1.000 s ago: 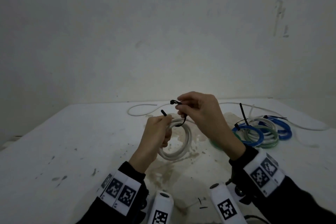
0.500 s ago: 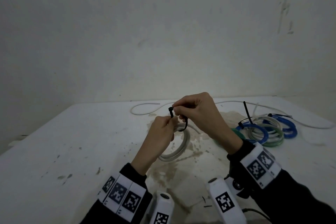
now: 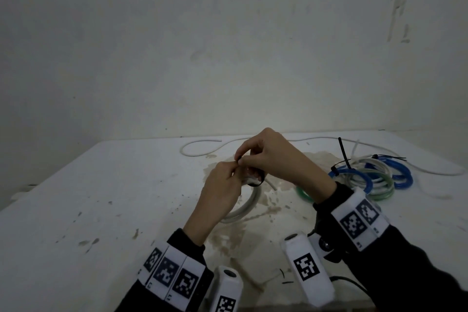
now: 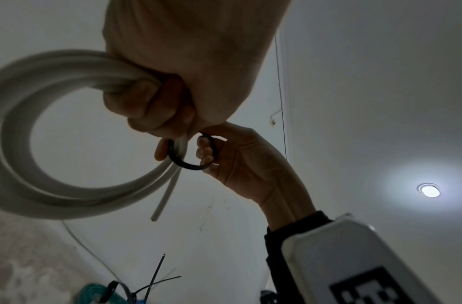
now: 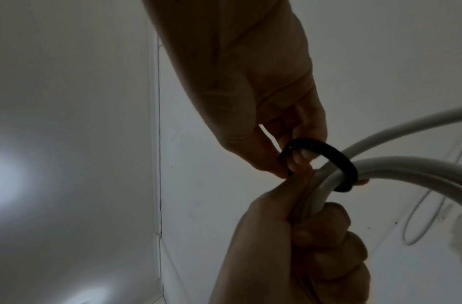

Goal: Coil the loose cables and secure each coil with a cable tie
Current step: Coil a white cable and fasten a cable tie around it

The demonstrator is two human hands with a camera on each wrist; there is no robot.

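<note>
A white cable coil [image 3: 247, 206] [image 4: 22, 131] [image 5: 395, 170] is held above the stained table [image 3: 76, 210]. My left hand [image 3: 222, 185] [image 4: 172, 86] [image 5: 310, 242] grips the coil's bundled strands. A black cable tie [image 3: 258, 181] [image 4: 188, 162] [image 5: 346, 162] loops around the strands just beyond that grip. My right hand [image 3: 260, 157] [image 4: 224, 152] [image 5: 284, 148] pinches the tie's ends above the coil, right against the left hand's fingertips. One cut cable end [image 4: 165, 197] hangs free below the loop.
Tied blue, green and clear coils [image 3: 374, 177] lie at the right with black tie tails [image 3: 343, 152] sticking up. A loose white cable [image 3: 202, 145] runs along the table's far edge by the wall. Cut tie scraps [image 3: 285, 277] lie near me.
My hands have come together: the tie's two ends, apart a second ago, now meet between both hands' fingertips, and the tie forms a loop around the coil.
</note>
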